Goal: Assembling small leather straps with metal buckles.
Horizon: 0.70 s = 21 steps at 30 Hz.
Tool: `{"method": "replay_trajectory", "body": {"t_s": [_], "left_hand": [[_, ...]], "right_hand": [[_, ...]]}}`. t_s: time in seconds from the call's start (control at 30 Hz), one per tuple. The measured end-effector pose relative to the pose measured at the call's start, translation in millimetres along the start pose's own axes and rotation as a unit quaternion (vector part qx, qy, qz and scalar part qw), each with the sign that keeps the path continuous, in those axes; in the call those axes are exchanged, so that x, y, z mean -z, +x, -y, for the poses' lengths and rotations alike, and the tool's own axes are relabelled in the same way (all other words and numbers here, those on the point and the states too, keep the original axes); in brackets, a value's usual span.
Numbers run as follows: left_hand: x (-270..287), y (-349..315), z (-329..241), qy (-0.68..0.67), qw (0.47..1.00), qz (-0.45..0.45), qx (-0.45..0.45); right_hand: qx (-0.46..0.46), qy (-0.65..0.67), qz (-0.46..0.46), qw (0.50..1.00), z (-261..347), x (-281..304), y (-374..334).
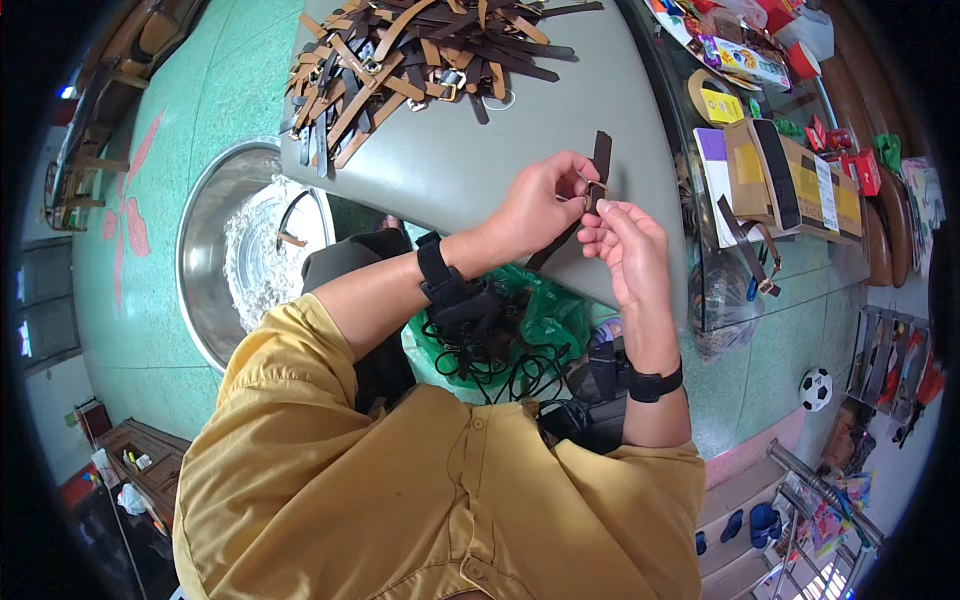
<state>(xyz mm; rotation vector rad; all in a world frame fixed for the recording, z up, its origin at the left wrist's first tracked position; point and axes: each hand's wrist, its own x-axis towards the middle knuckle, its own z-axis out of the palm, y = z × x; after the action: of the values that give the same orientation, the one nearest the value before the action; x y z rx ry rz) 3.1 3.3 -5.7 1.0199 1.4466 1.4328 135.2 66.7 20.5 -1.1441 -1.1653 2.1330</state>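
Over the table's near right part, my left hand pinches a dark brown strap by its small metal buckle. My right hand meets it from the other side, thumb and forefinger closed on the strap just below the buckle, the other fingers curled. One end of the strap points away from me; a dark length also runs down below my hands toward the table edge. A large heap of brown, tan and black straps with metal buckles covers the far left of the grey table.
A green plastic bag with black cords sits below the table edge before me. Left of the table stands a metal basin with a strap inside. To the right, a glass-topped table carries cardboard boxes, tape, and a buckled strap over its edge.
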Motion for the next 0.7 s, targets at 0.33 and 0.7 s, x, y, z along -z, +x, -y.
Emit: {"method": "replay_trajectory", "body": {"t_s": [0.33, 0.7], "left_hand": [[-8.5, -2.5, 7.3, 0.022, 0.999, -0.021, -0.022], [-10.5, -5.9, 1.5, -0.018, 0.998, -0.043, -0.033]], "right_hand": [[-0.044, -0.017, 0.002, 0.999, 2.5, 9.1, 2.0], [0.087, -0.044, -0.035, 0.995, -12.5, -3.9, 2.8]]}}
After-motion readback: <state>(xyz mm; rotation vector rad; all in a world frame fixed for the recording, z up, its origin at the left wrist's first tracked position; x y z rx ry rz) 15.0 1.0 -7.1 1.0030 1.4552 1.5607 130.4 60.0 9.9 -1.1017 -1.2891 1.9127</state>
